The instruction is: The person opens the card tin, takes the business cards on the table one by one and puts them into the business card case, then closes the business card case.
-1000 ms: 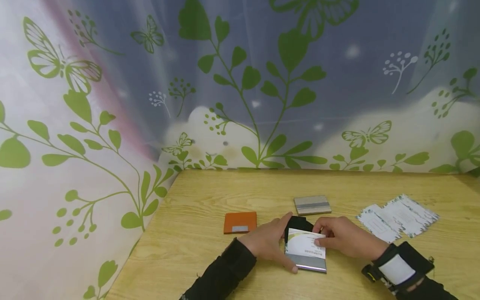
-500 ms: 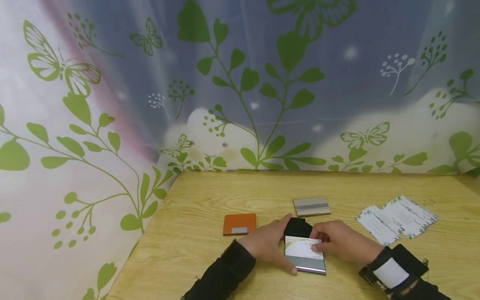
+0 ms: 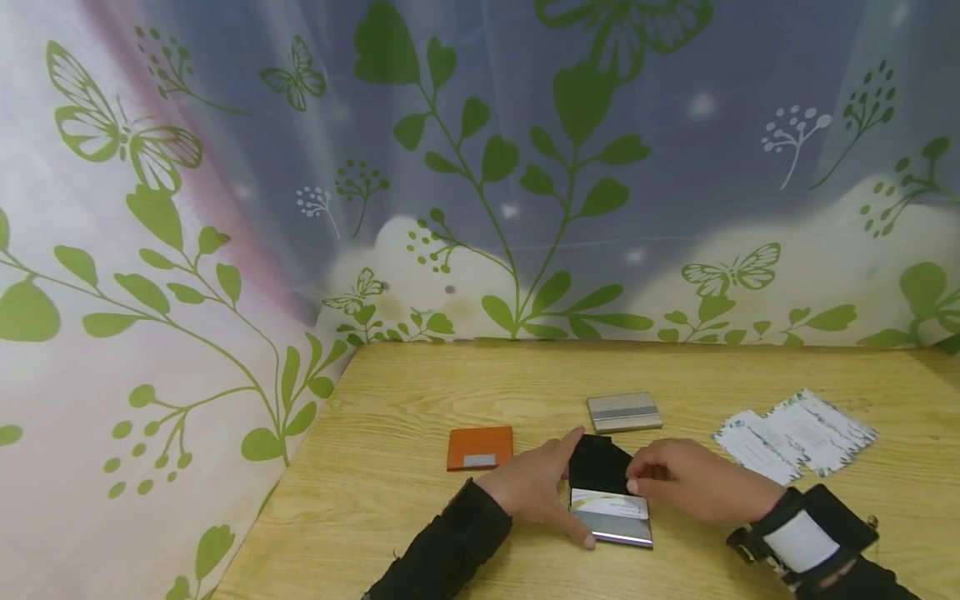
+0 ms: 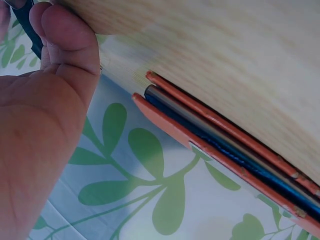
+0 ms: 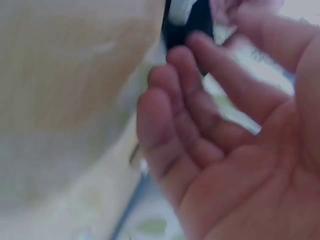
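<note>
A black-lined business card case lies unfolded on the table in the head view, a silver band along its near edge. White business cards sit low in it, only their upper strip showing. My left hand holds the case from the left, thumb at the near corner and fingers by the black flap. At the right edge, where flap and cards meet, are the fingertips of my right hand. Its fingers bend loosely in the right wrist view, close to the dark case.
An orange card case lies left of the hands; its edge layers show in the left wrist view. Behind them is a grey-beige card case. Patterned white cards spread at the right. A printed curtain borders the wooden table.
The white cards have slid down toward the near edge of the case, uncovering more black lining. My right fingers have shifted from the card face to the case's right edge. The left hand stays put.
</note>
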Tool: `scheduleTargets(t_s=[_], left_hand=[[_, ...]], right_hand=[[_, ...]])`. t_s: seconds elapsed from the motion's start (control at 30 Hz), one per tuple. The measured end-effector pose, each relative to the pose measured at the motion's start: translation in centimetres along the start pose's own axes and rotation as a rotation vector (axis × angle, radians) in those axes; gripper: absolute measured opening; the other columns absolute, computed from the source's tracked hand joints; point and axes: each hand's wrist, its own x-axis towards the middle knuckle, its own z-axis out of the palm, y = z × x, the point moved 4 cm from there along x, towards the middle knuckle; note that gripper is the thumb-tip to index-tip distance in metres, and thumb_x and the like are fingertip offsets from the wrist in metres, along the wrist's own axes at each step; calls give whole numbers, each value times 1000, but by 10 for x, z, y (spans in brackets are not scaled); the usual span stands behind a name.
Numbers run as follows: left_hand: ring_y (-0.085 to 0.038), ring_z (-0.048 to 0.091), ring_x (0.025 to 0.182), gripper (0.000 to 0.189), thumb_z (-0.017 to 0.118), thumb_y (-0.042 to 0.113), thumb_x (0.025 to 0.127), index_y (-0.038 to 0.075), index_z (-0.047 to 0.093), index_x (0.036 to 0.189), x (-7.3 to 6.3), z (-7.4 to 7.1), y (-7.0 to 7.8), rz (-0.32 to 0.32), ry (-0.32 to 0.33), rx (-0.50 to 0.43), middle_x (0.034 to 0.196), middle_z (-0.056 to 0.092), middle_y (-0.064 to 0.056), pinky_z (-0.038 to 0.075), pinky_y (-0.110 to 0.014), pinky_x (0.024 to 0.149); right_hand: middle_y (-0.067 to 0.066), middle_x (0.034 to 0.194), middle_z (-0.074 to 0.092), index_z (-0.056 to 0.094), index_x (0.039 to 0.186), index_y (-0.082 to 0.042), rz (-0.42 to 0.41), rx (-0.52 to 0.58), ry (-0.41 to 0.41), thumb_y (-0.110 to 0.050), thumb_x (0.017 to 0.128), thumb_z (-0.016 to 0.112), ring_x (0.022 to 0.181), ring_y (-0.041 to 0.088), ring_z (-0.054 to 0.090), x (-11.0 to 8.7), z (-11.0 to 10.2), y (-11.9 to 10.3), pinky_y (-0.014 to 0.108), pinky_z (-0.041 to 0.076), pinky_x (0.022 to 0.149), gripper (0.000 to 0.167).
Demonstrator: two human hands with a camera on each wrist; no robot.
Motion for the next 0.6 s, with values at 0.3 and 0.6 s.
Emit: scheduleTargets(t_s=[0.3,0.6], left_hand=[[-20,33,151,134,91,61,71,24,7,168,-1,0,0,8,-4,17,167,30,-7,36,-41,118],[-21,31,152,133,91,60,72,24,7,168,-2,-1,1,12,-6,8,168,30,-5,36,-42,118]], right_hand=[[26,95,66,65,110,17,276,-472,300,-5,98,66,87,45,65,-32,-57,54,58,54,74,25],[9,69,51,58,82,9,569,-382,182,-22,97,71,64,26,50,-67,-88,101,41,41,59,37]])
